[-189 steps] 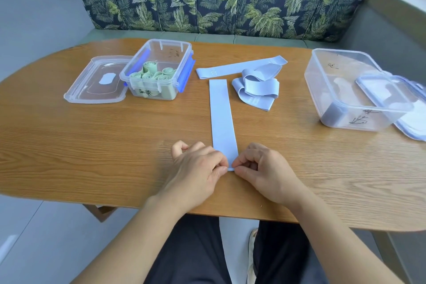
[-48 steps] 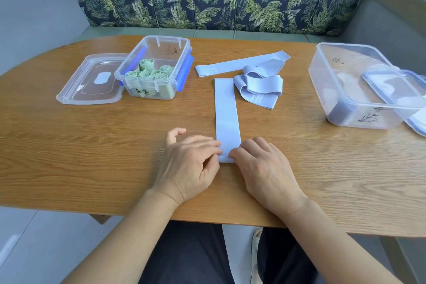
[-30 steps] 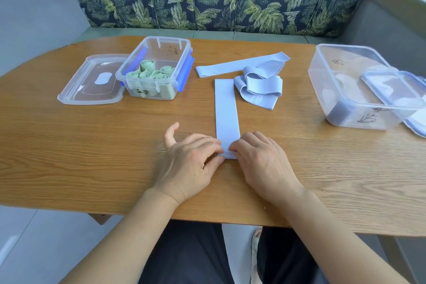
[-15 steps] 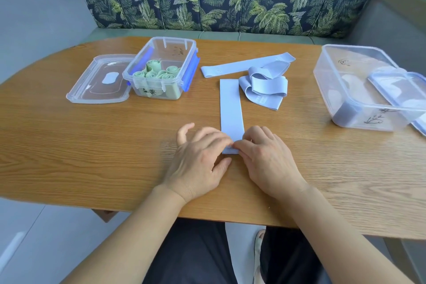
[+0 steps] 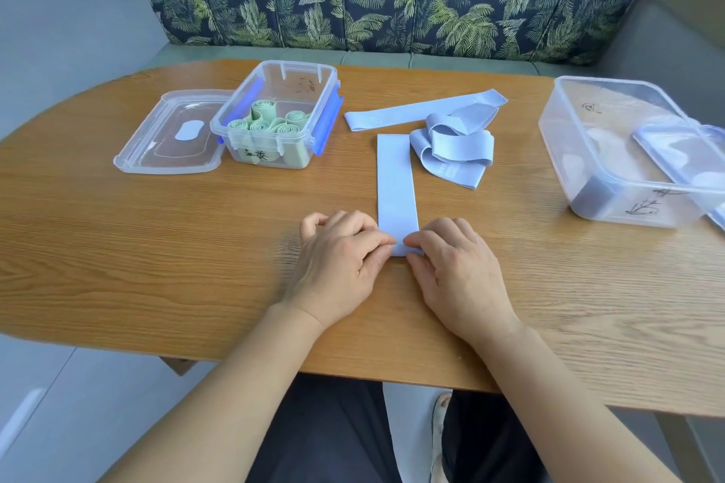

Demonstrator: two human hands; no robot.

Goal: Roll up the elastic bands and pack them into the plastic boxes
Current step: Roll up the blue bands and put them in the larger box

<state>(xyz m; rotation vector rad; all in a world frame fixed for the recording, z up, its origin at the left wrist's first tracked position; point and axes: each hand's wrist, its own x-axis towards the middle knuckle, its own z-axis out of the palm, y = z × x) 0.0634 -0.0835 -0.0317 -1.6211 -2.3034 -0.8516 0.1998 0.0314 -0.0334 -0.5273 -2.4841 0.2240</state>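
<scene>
While the left hand [image 5: 337, 263] and right hand [image 5: 459, 271] pinch its near end, the pale-blue elastic band [image 5: 396, 184] lies flat and straight on the wood-grain desk [image 5: 157, 247].
Fingers [image 5: 376, 239] are curled, tips nipping the fabric edge. Green rolls [image 5: 270, 122] fill the small clear box [image 5: 298, 84] with blue latches; its black marking is unreadable. The large clear box [image 5: 580, 137] at right bears a printed sprig.
</scene>
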